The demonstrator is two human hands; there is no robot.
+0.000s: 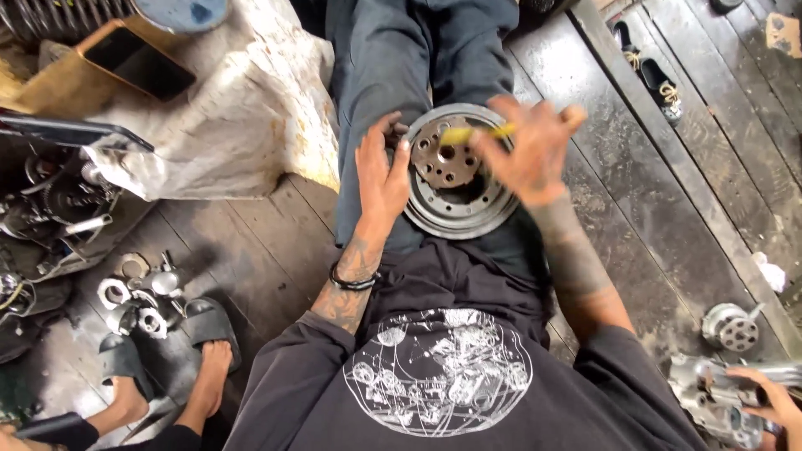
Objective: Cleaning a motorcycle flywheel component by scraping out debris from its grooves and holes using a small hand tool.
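Grey steel clutch drum (455, 219), round, lies flat on the person's lap, open face up toward the camera; no long axis to speak of. Rust-brown holed hub plate (443, 154) sits in its centre.

Left hand (382, 171): fingers spread, half open, resting on the drum's left rim and the hub's edge, steadying it.

Right hand (530, 150): blurred, fingers curled around a yellow-handled tool (472, 134). The tool's long axis runs roughly left to right, tip toward the hub; tip itself hard to make out.

Left of the legs: a white cloth-covered bundle (242, 108). On it an open tan cardboard box (92, 71) with a dark flat slab inside; kind unclear.

Floor planks, lower left: a cluster of small silver metal parts (138, 296), beside another person's sandalled feet (205, 347).

Lower right: a co-worker's hand (773, 405) on a silver casing (710, 401); a small silver holed hub (731, 327) above it.
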